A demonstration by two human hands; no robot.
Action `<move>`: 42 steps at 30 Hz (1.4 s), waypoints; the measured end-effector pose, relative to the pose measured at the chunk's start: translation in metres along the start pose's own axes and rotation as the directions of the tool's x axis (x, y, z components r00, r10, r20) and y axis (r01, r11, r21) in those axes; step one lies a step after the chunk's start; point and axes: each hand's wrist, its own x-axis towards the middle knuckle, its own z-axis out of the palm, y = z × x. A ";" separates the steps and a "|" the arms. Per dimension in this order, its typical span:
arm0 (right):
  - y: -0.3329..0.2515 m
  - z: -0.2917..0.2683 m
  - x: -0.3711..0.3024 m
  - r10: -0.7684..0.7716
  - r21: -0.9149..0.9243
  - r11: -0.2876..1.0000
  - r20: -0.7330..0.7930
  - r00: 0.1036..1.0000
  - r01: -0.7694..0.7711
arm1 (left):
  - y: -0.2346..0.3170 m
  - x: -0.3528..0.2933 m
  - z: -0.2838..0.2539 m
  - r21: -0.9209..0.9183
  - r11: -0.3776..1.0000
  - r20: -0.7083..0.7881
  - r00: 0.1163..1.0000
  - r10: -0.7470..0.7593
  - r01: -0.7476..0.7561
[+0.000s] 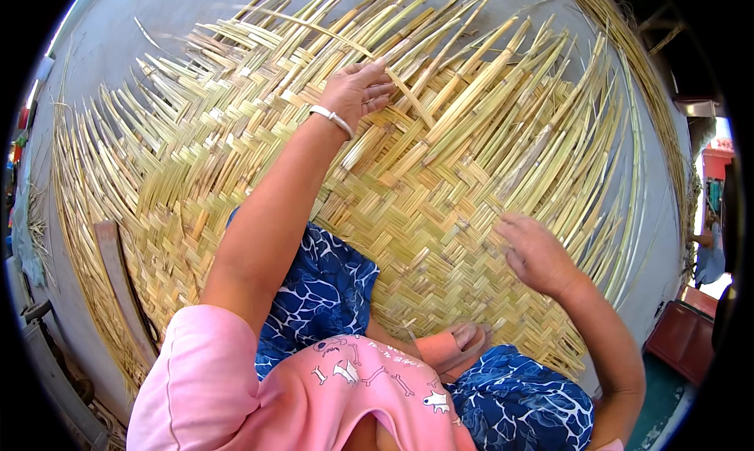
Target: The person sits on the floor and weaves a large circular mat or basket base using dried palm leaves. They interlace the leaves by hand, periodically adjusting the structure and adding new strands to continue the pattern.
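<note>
A large mat (408, 208) of pale yellow-green split cane lies under me, woven in a herringbone pattern, with long loose ends fanning out beyond the weave. Toward the far side, my left hand (360, 91) grips a raised cane strip (330, 33) at the fingertips. This strip slants from the far left down to the weave just right of the hand. My right hand (540, 255) hovers at the right over the mat, a little blurred, thumb and fingers apart with nothing seen in them.
A flat wooden bar (122, 286) rests across the mat's left side. My bare foot (463, 345) is on the near edge of the weave. A bundle of long canes (640, 66) runs along the far right. A dark red box-like object (685, 341) stands at the right.
</note>
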 end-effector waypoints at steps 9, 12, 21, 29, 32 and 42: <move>-0.015 -0.027 0.187 0.101 0.187 0.980 -0.143 0.985 -0.074 | 0.009 0.012 -0.009 -0.028 0.998 -0.072 0.995 -0.062 0.060; -0.017 -0.012 0.219 0.240 0.325 0.924 -0.079 0.968 -0.202 | 0.013 0.011 -0.009 0.133 0.988 -0.028 0.996 0.088 -0.083; 0.005 0.004 0.231 0.390 0.668 0.652 0.109 0.914 -0.358 | 0.020 0.010 -0.011 0.075 0.993 -0.068 0.993 0.098 -0.093; 0.005 0.021 0.227 0.418 0.489 0.821 -0.166 0.893 -0.294 | 0.017 0.010 -0.008 0.130 0.954 -0.105 0.953 0.283 -0.269; -0.009 0.022 0.224 0.436 0.458 0.841 -0.258 0.862 -0.288 | 0.020 0.008 -0.009 0.102 0.977 -0.083 0.977 0.195 -0.186; -0.006 0.032 0.222 0.396 0.497 0.840 -0.288 0.872 -0.217 | 0.007 0.007 0.000 0.237 0.960 -0.094 0.981 0.173 -0.147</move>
